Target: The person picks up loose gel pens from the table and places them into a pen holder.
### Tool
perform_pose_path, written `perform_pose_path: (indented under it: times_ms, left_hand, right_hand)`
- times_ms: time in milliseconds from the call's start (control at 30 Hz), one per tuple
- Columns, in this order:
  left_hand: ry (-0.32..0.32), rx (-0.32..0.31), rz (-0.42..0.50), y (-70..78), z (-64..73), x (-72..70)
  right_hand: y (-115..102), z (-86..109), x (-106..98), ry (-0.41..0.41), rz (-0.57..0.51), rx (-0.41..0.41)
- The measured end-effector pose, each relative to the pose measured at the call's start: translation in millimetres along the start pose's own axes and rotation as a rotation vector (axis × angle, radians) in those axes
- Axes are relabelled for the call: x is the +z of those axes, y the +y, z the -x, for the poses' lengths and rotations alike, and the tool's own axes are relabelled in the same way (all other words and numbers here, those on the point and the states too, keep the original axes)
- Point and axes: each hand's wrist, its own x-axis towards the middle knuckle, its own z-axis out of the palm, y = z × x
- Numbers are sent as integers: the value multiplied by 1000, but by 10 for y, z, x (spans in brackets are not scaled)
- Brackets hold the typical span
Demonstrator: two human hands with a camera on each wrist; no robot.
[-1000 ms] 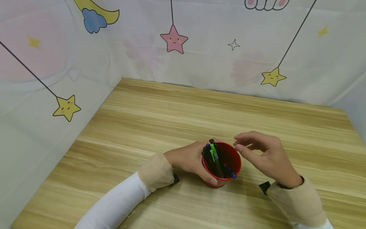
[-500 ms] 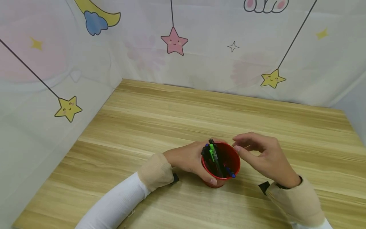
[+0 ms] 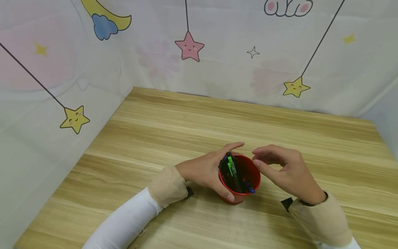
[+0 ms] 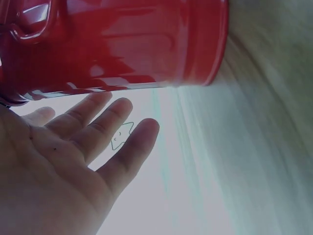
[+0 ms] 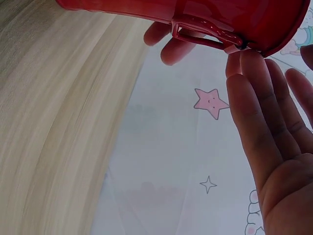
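A small red metal bucket (image 3: pixel 237 199) stands upright on the wooden table, holding several pens. Among them are a green-clipped pen (image 3: pixel 231 167), a blue-ended pen (image 3: pixel 249 187) and dark ones leaning left. At the bucket's left side is my left hand (image 3: pixel 206 170), thumb along the near side and fingers stretched out behind. The left wrist view shows these fingers straight beside the bucket wall (image 4: pixel 122 44); contact is hard to tell. My right hand (image 3: pixel 287 169) hovers at the right rim with fingers loosely bent, gripping nothing. Its fingertips lie close to the bucket's handle (image 5: pixel 205 35).
The wood-grain table (image 3: pixel 174 128) extends around the bucket. A white printed cloth (image 3: pixel 224 62) with stars and a moon hangs along the back and left edges. Both wrists wear beige bands (image 3: pixel 168 186).
My left fingers have loosened from behind the bucket, and one now points away from its wall. The right hand and the bucket stay nearly in place, while the head view tilts slightly.
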Motion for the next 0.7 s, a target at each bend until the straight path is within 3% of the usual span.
perform_pose_path:
  times_ms: [700]
  left_hand:
    - [34, 7, -190, 61, 28, -44]
  right_hand:
    - [-3, -17, -19, 30, 103, -52]
